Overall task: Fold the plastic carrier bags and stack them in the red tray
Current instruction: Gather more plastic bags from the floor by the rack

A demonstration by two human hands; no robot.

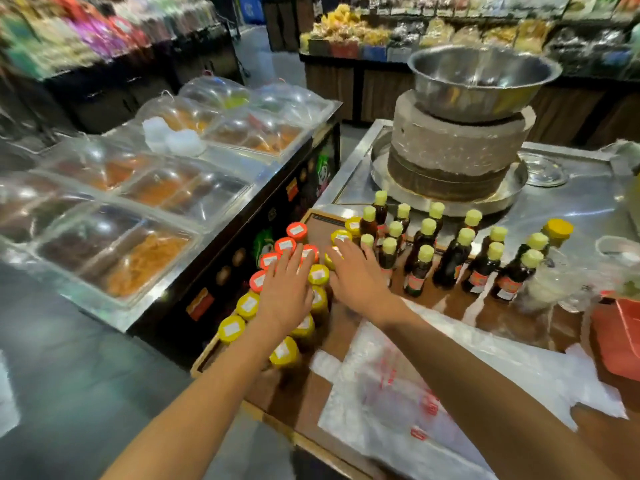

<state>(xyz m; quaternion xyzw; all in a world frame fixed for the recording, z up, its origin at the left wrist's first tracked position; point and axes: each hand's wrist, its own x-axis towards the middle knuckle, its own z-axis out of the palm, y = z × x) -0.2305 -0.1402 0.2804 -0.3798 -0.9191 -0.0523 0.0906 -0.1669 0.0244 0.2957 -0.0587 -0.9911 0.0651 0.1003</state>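
A white plastic carrier bag (408, 386) with red print lies flat on the brown wooden table (512, 320), beneath my right forearm. The red tray (620, 337) shows at the right edge, partly cut off. My left hand (285, 292) rests flat, fingers straight, on the lids of yellow- and orange-capped jars (247, 304). My right hand (356, 277) lies with fingers spread over the yellow-capped jars just beside it. Neither hand holds anything.
Several dark bottles with pale green caps (453, 254) stand behind the hands. A stone mill with a steel bowl (460, 133) sits on the metal counter beyond. A display of covered food trays (114, 209) runs along the left, past a narrow gap.
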